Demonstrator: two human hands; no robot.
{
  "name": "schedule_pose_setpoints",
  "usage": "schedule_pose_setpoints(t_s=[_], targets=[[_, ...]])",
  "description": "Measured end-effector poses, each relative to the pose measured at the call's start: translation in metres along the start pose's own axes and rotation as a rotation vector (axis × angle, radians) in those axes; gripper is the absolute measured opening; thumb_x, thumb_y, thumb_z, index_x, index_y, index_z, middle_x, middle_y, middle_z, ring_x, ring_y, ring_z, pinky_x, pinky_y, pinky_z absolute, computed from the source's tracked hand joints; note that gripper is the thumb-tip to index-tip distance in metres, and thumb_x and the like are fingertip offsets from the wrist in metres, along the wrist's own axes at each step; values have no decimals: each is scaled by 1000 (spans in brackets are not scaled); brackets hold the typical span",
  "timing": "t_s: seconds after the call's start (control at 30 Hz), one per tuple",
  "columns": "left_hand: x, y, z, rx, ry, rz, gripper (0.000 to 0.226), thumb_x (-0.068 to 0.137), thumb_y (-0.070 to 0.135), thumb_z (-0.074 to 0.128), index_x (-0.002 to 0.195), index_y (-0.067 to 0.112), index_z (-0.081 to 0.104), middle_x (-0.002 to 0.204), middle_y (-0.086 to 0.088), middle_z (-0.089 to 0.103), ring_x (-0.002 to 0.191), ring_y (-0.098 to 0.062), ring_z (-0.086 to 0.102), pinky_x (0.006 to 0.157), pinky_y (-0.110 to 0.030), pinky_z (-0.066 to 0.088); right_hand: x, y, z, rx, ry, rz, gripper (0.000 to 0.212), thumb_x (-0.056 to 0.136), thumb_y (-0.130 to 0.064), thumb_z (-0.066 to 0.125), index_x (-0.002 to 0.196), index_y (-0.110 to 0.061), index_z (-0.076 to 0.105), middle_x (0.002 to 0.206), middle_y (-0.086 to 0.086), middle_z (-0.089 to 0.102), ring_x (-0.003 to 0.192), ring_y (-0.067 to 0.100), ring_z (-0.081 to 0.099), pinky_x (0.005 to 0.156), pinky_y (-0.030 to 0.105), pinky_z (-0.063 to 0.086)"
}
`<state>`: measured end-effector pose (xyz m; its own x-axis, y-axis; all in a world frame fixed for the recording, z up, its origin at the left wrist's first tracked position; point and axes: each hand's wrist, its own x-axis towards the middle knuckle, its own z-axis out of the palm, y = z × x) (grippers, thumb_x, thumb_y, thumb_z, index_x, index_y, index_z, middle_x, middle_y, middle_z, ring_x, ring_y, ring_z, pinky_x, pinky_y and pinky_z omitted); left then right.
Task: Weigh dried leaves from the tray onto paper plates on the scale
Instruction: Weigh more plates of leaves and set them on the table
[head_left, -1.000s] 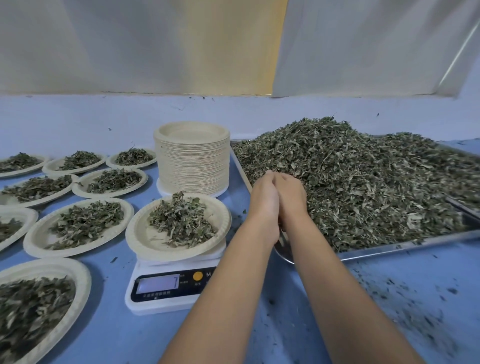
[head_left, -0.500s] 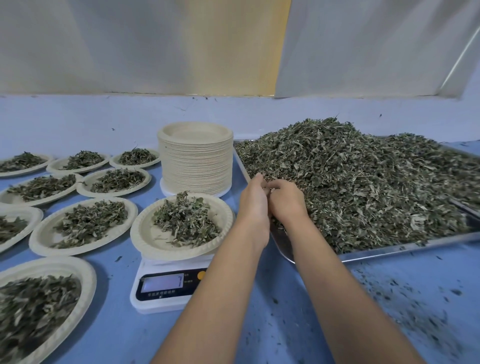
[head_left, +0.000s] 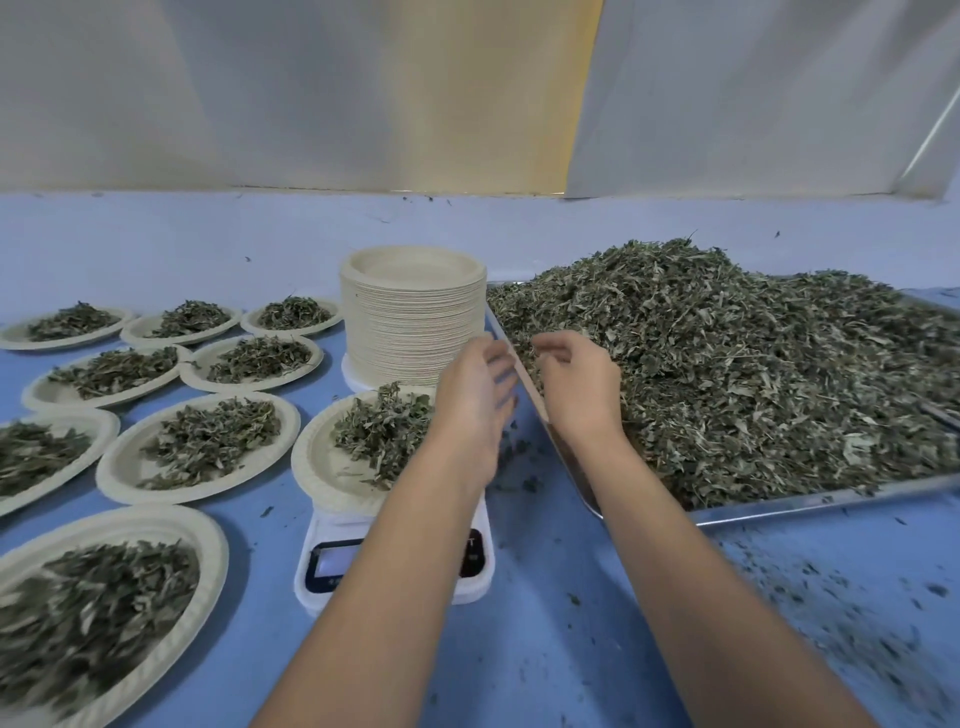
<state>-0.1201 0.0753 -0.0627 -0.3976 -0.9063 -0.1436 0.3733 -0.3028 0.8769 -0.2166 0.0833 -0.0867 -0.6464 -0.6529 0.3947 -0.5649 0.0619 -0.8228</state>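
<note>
A white digital scale (head_left: 332, 564) stands on the blue table and carries a paper plate (head_left: 318, 470) with a mound of dried leaves (head_left: 382, 434). To its right, a metal tray (head_left: 831, 500) holds a large heap of dried leaves (head_left: 727, 374). My left hand (head_left: 475, 402) hovers over the right edge of the plate, fingers spread and relaxed, with nothing visible in it. My right hand (head_left: 576, 387) hangs above the tray's left rim with loosely curled fingers, and no leaves show in it. My left forearm hides part of the scale's display.
A tall stack of empty paper plates (head_left: 413, 322) stands behind the scale. Several filled plates (head_left: 202, 449) cover the table to the left. Leaf crumbs (head_left: 831, 587) litter the blue table in front of the tray. A pale wall (head_left: 363, 104) closes off the back.
My hands were pressed together in the heap at the tray's near-left corner. They have lifted, parted and shifted left, so the left hand is now over the plate's edge.
</note>
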Motion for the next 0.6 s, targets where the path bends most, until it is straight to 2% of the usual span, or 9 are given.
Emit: schedule_pose_setpoints(t_s=[0.07, 0.13, 0.27, 0.4, 0.53, 0.6], targets=[[-2, 13, -16, 15, 32, 53, 26, 100, 22, 38, 108, 6, 58, 114, -9, 61, 119, -24, 54, 97, -30, 39, -6, -13, 8, 143, -36, -32, 29, 91, -3, 46, 110, -9, 67, 108, 5, 69, 102, 18, 63, 95, 31, 47], [-4, 25, -36, 27, 57, 105, 25, 99, 18, 38, 109, 6, 58, 115, -10, 63, 113, -23, 59, 96, -29, 44, -14, -25, 19, 245, -93, -36, 27, 93, -6, 46, 109, -9, 67, 109, 5, 68, 103, 18, 62, 96, 38, 48], [-9, 45, -81, 152, 150, 220, 29, 101, 15, 33, 109, 8, 60, 110, -7, 67, 105, -17, 63, 96, -31, 48, -25, -33, 41, 301, -181, 38, 29, 96, -15, 45, 116, -15, 65, 110, -7, 63, 104, 9, 55, 87, 26, 42], [-8, 52, -119, 285, 353, 341, 27, 101, 15, 34, 110, 15, 59, 116, 0, 63, 104, -9, 58, 96, -26, 41, -27, -30, 55, 299, -180, 154, 32, 98, -17, 43, 123, -13, 62, 125, -2, 61, 104, 9, 50, 86, 24, 36], [-3, 42, -144, 304, 415, 307, 34, 99, 15, 33, 123, 14, 56, 124, 1, 57, 119, -12, 50, 93, -25, 34, -27, -23, 56, 343, -95, 191, 32, 97, -12, 41, 117, -15, 65, 124, -3, 61, 101, 7, 51, 85, 24, 37], [0, 37, -149, 292, 426, 229, 32, 99, 18, 35, 124, 16, 56, 112, 0, 59, 106, -13, 54, 87, -25, 36, -28, -19, 56, 384, -81, 213, 32, 95, -9, 41, 113, -16, 68, 121, -4, 63, 99, 7, 53, 85, 23, 37]])
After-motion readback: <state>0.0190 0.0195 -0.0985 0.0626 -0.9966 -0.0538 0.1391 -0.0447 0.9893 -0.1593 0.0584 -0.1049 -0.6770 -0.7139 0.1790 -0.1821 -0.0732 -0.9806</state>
